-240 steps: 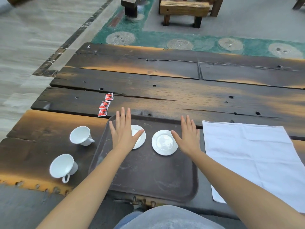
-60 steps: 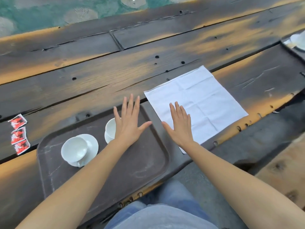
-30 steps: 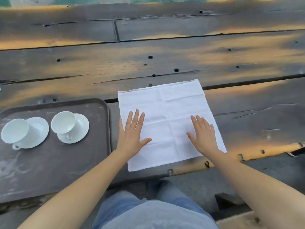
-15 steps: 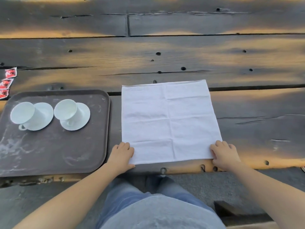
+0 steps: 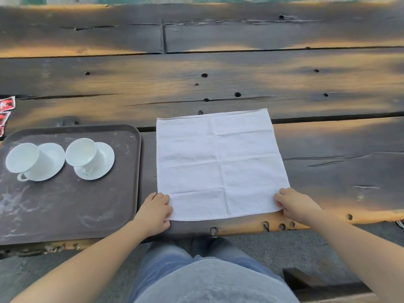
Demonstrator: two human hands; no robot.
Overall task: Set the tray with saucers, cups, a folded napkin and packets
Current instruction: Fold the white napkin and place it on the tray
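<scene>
White cloth napkin [image 5: 220, 165] flat on plank table [image 5: 218, 84], just right of tray [image 5: 135, 171]. Left hand [image 5: 156, 212], right hand [image 5: 295, 203] pinching near corners. Soft, light, limp; best lifted by both pinched corners together.

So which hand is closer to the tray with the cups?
The left hand. It pinches the napkin's near left corner, right beside the tray. The right hand pinches the near right corner, a napkin's width farther away.
</scene>
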